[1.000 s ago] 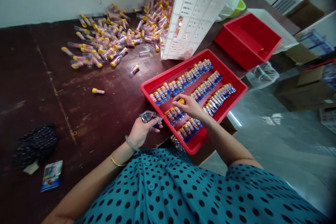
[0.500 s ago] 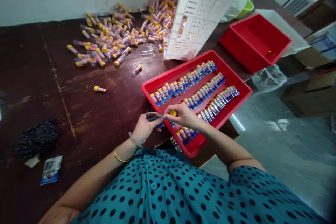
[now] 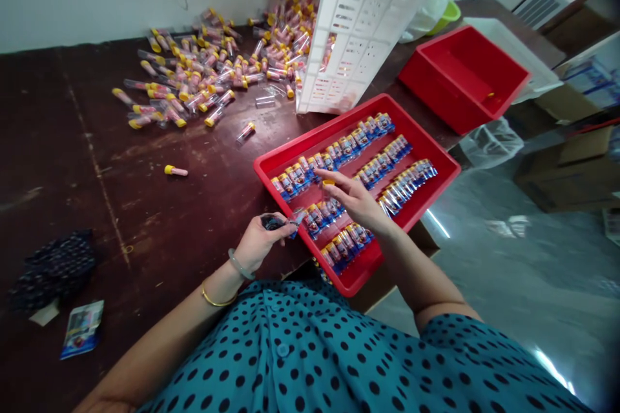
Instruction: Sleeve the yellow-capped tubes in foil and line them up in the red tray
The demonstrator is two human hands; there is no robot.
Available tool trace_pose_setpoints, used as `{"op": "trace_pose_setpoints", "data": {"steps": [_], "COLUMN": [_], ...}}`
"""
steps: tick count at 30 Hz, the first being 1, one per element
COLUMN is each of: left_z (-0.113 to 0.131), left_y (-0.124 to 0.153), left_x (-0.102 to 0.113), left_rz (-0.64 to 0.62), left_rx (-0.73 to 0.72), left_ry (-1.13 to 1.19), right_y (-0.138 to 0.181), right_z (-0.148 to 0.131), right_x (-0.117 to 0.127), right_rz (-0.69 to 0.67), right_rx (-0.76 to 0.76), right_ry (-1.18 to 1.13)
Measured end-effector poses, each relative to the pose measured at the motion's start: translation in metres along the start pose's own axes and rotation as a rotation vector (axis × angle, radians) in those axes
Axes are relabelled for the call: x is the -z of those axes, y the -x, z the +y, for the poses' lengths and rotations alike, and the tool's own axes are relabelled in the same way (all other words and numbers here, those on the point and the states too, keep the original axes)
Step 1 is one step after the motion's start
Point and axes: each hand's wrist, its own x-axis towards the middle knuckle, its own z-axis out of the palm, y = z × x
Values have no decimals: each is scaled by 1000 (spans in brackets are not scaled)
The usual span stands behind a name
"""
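Left hand (image 3: 259,240): you pinch a packet (image 3: 272,222) beside the tray (image 3: 371,264), keeping it near your right | right hand (image 3: 361,204): your fingers grip a cap (image 3: 328,182), perhaps a tube's, above the tray | packs (image 3: 341,246): rowed, likely for tidiness

Table (image 3: 208,197) gives room leftward — white crate (image 3: 356,32) blocks behind the tray (image 3: 364,274).

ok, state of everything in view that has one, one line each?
Left hand: closed on plastic packaging
Right hand: holding yellow-capped tube
Red tray: open, rows of packed tubes inside
Red bin: open
White crate: standing
Tube heap: loose, jumbled
Leftmost stray tube: lying, capped
Pouch: lying flat
Dark cloth: crumpled
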Motion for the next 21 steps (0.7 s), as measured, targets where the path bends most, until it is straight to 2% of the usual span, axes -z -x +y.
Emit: {"op": "trace_pose_setpoints", "data": {"steps": [4, 8, 12, 15, 18, 21], "left_z": [5, 10, 11, 8, 5, 6], "left_y": [-1, -1, 0, -1, -1, 2], "left_x": [-4, -7, -8, -11, -15, -19], "left_rz": [-20, -54, -80, -67, -44, -72], "left_rx": [-17, -7, 6, 40, 34, 40], "left_ry": [-32, -35, 4, 58, -8, -39], "right_y": [-1, -2, -2, 0, 4, 9], "right_z": [-2, -3, -3, -3, -3, 1], "right_x": [1, -10, -16, -18, -19, -21], "right_rz": [142, 134, 121, 194, 229, 213], "right_rx": [-87, -145, -132, -41, 15, -3], "right_ry": [-289, -540, -489, -359, -268, -274]}}
